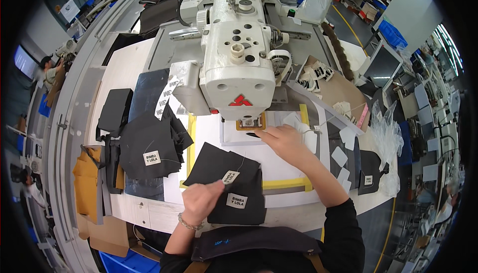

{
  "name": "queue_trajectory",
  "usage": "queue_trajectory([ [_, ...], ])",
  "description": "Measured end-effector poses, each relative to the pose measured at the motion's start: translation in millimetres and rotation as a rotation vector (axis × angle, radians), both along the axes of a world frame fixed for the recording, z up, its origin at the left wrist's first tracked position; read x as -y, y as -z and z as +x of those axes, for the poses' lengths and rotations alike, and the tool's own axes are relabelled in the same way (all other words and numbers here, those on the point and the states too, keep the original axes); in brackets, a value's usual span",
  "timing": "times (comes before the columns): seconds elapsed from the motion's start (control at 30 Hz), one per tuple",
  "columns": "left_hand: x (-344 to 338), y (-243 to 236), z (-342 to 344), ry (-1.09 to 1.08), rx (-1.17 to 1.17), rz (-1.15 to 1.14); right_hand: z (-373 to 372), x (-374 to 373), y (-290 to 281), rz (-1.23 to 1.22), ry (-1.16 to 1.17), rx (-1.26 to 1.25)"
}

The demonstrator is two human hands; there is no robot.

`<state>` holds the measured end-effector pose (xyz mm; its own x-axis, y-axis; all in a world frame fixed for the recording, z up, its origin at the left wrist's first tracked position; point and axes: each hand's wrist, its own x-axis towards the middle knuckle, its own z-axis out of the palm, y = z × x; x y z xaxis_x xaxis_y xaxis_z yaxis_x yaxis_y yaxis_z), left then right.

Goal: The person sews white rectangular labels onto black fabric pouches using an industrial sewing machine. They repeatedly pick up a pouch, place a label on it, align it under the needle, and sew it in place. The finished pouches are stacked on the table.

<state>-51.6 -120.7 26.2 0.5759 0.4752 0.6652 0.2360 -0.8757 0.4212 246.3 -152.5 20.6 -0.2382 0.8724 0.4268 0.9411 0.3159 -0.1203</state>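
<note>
My left hand point(201, 201) is closed in a pinch at the lower edge of a dark fabric panel point(209, 166), beside a small white label point(230, 177) with a loose thread. That panel overlaps a second dark panel point(236, 216), which carries another white label point(237, 201). My right hand point(286, 143) reaches under the head of a white sewing machine point(239, 86), fingers pressed together beside its brass-coloured clamp frame point(250, 123). A small black shape shows at these fingertips; whether they hold it is unclear. A white plate point(234, 136) lies beneath the clamp.
Left of the machine sits a stack of dark labelled panels point(144, 146) beside a black block point(115, 109). A cardboard tray point(336, 89) with loose labels stands right. White cards point(339, 156), a dark labelled piece point(368, 171) and a clear plastic bag point(388, 133) lie near the right edge.
</note>
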Motion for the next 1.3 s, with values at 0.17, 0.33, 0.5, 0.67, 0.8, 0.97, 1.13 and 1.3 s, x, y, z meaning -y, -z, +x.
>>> queue_trajectory([
  [0.17,-30.3,-3.4,-0.8,-0.224,0.043,-0.334,16.6,33.0,-14.1,-0.046,0.177,-0.02],
  [0.33,-55.0,-22.9,3.2,-0.296,-0.083,-0.519,32.6,69.2,-16.5,-0.069,0.365,-0.037],
  [0.5,-96.5,-44.6,0.1,-0.169,-0.122,-0.592,57.0,100.9,0.2,0.011,0.557,-0.091],
  [0.67,-106.1,-98.1,-43.3,-0.113,-0.004,-0.335,67.5,116.1,-3.5,0.051,0.744,-0.104],
  [0.8,-100.3,-98.5,-101.5,-0.262,-0.01,-0.347,74.2,124.3,-4.4,0.04,0.813,-0.148],
  [0.97,-83.0,-78.5,-147.4,-0.522,-0.343,-0.337,79.3,133.7,4.2,0.02,0.86,-0.105],
  [1.13,-73.8,-53.1,-167.2,-0.749,-0.525,-0.116,75.1,141.6,14.8,-0.003,0.888,-0.082],
  [1.3,-67.1,-48.6,-113.4,-0.59,-0.457,-0.002,61.1,142.5,19.0,-0.027,0.973,-0.067],
])
